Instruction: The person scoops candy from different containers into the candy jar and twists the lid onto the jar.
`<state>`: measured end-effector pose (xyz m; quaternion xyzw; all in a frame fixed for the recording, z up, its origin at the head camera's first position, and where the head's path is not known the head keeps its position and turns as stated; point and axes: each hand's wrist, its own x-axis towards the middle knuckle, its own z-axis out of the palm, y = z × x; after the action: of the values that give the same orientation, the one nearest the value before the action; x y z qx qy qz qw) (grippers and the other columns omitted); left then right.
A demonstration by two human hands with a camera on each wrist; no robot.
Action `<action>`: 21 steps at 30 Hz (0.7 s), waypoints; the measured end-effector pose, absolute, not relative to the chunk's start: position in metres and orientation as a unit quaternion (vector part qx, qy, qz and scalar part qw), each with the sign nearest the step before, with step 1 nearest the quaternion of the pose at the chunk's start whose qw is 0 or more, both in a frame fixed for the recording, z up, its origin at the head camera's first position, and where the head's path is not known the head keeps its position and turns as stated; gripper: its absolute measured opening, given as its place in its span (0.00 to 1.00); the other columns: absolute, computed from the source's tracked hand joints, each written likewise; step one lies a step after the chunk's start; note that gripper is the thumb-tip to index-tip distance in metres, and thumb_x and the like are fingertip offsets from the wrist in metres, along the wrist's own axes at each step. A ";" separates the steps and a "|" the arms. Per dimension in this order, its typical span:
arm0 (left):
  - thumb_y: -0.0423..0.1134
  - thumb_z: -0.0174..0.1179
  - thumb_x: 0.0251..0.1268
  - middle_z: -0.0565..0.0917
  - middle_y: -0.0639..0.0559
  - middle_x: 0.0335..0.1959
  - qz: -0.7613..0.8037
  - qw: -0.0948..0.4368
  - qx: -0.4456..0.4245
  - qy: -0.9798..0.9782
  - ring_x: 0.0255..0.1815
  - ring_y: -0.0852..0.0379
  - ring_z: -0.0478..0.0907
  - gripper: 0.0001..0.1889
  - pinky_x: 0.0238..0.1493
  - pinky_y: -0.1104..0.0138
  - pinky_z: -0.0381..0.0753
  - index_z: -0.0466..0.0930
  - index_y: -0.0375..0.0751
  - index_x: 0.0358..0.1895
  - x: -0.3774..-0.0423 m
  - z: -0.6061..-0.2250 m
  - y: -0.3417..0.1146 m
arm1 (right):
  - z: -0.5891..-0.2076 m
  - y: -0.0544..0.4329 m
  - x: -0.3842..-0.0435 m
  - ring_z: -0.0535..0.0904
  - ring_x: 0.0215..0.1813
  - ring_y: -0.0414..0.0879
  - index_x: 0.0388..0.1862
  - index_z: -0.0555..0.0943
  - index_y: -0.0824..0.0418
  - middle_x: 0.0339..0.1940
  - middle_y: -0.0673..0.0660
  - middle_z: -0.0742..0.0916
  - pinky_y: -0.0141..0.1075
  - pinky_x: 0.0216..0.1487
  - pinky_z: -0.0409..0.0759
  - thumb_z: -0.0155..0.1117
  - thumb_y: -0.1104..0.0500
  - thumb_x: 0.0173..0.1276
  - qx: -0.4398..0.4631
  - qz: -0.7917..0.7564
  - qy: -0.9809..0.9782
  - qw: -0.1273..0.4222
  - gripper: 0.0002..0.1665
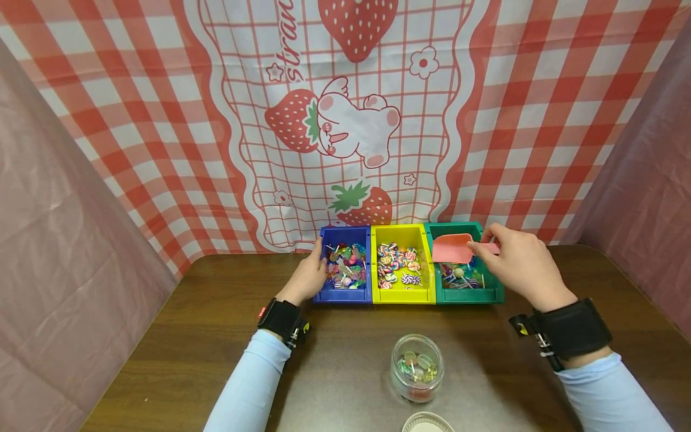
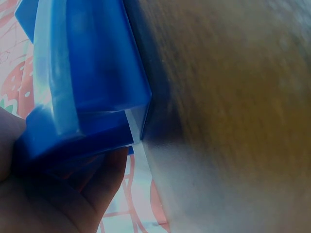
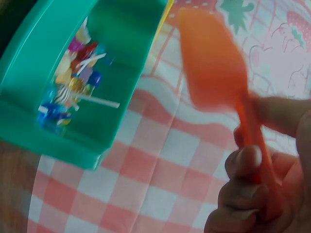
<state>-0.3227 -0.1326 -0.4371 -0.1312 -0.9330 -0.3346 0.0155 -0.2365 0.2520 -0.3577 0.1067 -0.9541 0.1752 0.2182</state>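
A row of three joined bins stands at the table's back: blue [image 1: 345, 295], yellow [image 1: 405, 296] and green [image 1: 469, 296]. Each contains small candy-like pieces, some shaped like lollipops. My left hand [image 1: 308, 277] grips the outer side wall of the blue bin, with fingers wrapped around its edge in the left wrist view. Above the green bin, my right hand [image 1: 520, 261] holds a small pink scoop [image 1: 452, 249] by its handle, fingers curled round it. The scoop looks blurred and orange in the right wrist view; whether anything lies in it I cannot tell.
A clear glass jar [image 1: 417, 393] with several candy-like pieces inside stands in front of the bins. Nearer the front edge lies a round whitish lid [image 1: 427, 423], cut off by the frame. Behind the table hangs a red checked strawberry cloth [image 1: 356, 120].
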 end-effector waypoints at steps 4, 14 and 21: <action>0.34 0.41 0.80 0.71 0.30 0.67 -0.338 0.011 -0.128 -0.932 0.44 0.45 0.78 0.32 0.47 0.54 0.75 0.42 0.34 0.80 -0.324 -0.438 -0.133 | -0.363 0.260 -0.240 0.63 0.15 0.47 0.37 0.78 0.66 0.12 0.51 0.70 0.39 0.16 0.59 0.70 0.52 0.68 0.087 0.172 -0.951 0.243 0.18; 0.34 0.42 0.80 0.69 0.30 0.69 -0.339 0.012 -0.126 -0.932 0.46 0.45 0.78 0.32 0.48 0.53 0.75 0.42 0.33 0.80 -0.324 -0.438 -0.133 | -0.379 0.266 -0.251 0.70 0.17 0.48 0.33 0.81 0.67 0.19 0.57 0.81 0.41 0.15 0.65 0.74 0.59 0.63 0.085 0.145 -0.950 0.264 0.12; 0.34 0.41 0.80 0.67 0.31 0.70 -0.338 0.009 -0.122 -0.933 0.50 0.44 0.77 0.31 0.51 0.53 0.74 0.42 0.35 0.80 -0.324 -0.438 -0.133 | -0.387 0.261 -0.255 0.70 0.18 0.48 0.32 0.80 0.67 0.20 0.57 0.80 0.42 0.17 0.67 0.73 0.61 0.63 0.095 0.141 -0.954 0.247 0.11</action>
<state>-0.3236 -0.1327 -0.4381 -0.1221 -0.9330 -0.3384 0.0094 -0.2552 0.2614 -0.3870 0.0948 -0.9540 0.1411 0.2468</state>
